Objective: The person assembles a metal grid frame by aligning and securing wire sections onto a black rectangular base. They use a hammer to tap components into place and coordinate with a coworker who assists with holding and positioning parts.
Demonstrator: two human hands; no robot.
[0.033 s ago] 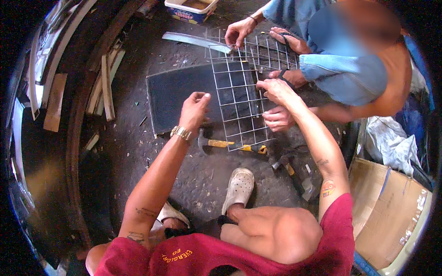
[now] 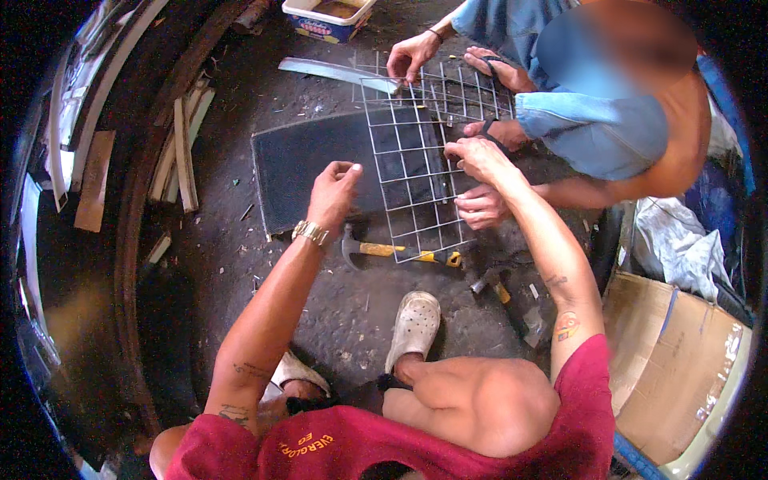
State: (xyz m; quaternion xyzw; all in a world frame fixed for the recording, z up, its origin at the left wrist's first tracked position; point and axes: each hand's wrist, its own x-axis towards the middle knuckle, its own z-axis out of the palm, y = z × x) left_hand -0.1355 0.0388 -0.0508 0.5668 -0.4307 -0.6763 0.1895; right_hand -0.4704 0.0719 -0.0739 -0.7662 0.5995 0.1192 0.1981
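A silvery square-meshed wire grid (image 2: pixel 408 178) overlaps the right of a black rectangular panel (image 2: pixel 344 140). Nearer us lies a yellow-black hammer (image 2: pixel 376 250).

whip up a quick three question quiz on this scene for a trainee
1. True or false: the camera wearer's right hand touches the wire grid.
2. Which shows through the grid's openings? A) cardboard B) dark panel C) plastic tub
3. Fill in: the camera wearer's metal-banded watch sits on the ____ wrist.

Key: 1. True. 2. B. 3. Left.
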